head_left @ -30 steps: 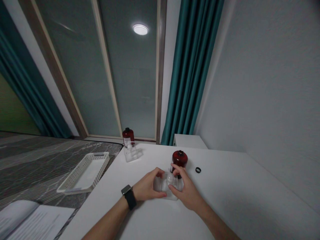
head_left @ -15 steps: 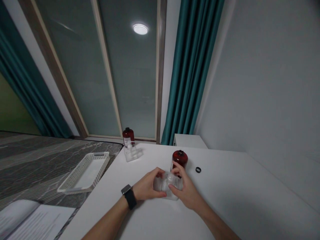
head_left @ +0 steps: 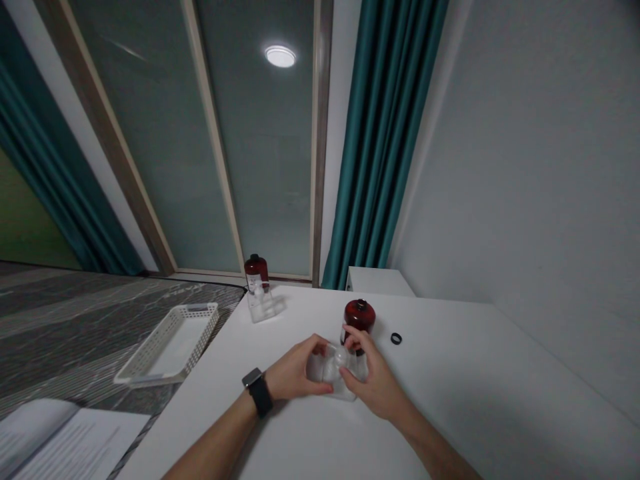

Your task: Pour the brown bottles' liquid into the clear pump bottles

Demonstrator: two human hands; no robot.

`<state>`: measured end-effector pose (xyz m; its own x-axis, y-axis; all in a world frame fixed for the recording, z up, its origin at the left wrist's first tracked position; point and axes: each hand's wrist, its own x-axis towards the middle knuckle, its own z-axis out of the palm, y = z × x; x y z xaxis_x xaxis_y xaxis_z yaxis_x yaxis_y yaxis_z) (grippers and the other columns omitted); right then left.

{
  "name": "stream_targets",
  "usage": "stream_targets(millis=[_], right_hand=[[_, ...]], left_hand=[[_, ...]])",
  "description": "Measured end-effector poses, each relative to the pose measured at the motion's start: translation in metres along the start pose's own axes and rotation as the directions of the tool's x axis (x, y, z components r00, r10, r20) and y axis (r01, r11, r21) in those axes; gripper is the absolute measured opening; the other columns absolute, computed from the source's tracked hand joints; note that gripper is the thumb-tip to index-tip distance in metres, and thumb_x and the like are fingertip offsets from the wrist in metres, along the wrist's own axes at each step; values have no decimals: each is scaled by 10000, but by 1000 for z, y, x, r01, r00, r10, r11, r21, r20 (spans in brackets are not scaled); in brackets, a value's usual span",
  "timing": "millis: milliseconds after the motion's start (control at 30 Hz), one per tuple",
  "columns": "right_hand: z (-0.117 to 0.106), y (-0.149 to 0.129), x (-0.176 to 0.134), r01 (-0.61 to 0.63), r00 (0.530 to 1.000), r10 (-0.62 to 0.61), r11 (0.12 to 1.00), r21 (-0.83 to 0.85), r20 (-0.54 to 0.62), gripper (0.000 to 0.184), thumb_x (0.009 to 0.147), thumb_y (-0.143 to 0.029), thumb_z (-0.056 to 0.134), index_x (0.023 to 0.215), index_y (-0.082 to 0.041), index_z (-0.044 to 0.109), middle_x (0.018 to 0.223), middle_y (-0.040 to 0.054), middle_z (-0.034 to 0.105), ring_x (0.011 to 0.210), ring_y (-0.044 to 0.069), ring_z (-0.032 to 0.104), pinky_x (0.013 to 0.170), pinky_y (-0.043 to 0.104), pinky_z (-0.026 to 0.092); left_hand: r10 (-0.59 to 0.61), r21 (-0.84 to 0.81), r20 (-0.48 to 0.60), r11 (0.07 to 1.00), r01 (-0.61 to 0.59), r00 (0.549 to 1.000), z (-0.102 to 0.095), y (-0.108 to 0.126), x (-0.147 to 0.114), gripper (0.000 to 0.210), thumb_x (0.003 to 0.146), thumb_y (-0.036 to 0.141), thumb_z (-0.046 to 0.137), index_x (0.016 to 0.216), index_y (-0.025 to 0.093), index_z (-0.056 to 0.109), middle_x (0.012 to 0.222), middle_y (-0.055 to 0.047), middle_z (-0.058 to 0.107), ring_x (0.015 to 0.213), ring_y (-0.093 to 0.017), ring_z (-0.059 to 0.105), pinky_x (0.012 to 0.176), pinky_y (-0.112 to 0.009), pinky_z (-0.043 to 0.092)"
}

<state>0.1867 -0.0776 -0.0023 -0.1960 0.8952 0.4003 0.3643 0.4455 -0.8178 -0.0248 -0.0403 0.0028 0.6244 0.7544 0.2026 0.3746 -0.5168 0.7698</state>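
Note:
A clear plastic container with a round knob-like cap is on the white table in front of me. My left hand, a dark watch on its wrist, is wrapped around the container's left side. On the right, my right hand has its thumb and fingers curled about the cap. Whether the cap is loose from the container I cannot tell. Just behind the hands stands a dark red-brown bottle, its lower part hidden by my right fingers. A small black ring lies to the bottle's right.
At the table's far left corner stand another red-brown bottle and a similar clear container. Left of the white table, a white basket and an open book lie on a dark striped surface. A white cabinet is behind.
My right thumb and fingers have shifted slightly around the cap. The left hand keeps its hold, and the bottles and ring stay where they were.

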Motion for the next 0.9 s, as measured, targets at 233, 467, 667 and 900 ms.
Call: stream_targets(millis=[233, 467, 667, 900], right_hand=[[1, -1, 0, -53, 998, 51, 996, 73, 24, 666, 744, -150, 595, 1376, -241, 406, 1073, 36, 552, 1032, 207, 541, 1026, 402, 388], [2, 3, -1, -55, 998, 54, 990, 132, 16, 662, 763, -171, 614, 1384, -251, 399, 1048, 27, 558, 1028, 199, 552, 1028, 395, 383], [4, 6, -1, -83, 993, 55, 958, 276, 106, 723, 794, -210, 630, 1437, -269, 304, 1150, 52, 573, 1159, 210, 534, 1092, 422, 323], [3, 9, 0, -90, 993, 62, 941, 327, 96, 697, 807, -260, 655, 1423, -278, 331, 1091, 37, 550, 1104, 207, 562, 1064, 419, 370]], left_hand=[[-23, -1, 6, 1000, 23, 1000, 1, 1, 1, 605, 625, 242, 859, 1127, 186, 524, 1108, -63, 638, 999, -243, 593, 898, -371, 464], [-12, -11, 10, 1000, 12, 1000, 0, 1, 0, 583, 639, 248, 852, 1119, 187, 527, 1110, -62, 636, 996, -234, 590, 904, -373, 465], [-5, -25, 14, 1000, 5, 1000, 0, 2, 1, 597, 639, 264, 852, 1132, 197, 522, 1127, -68, 636, 1011, -238, 587, 909, -384, 467], [1, -20, 20, 1000, -1, 1000, -1, 0, 0, 584, 644, 284, 847, 1126, 203, 527, 1117, -64, 635, 1007, -235, 587, 910, -386, 469]])
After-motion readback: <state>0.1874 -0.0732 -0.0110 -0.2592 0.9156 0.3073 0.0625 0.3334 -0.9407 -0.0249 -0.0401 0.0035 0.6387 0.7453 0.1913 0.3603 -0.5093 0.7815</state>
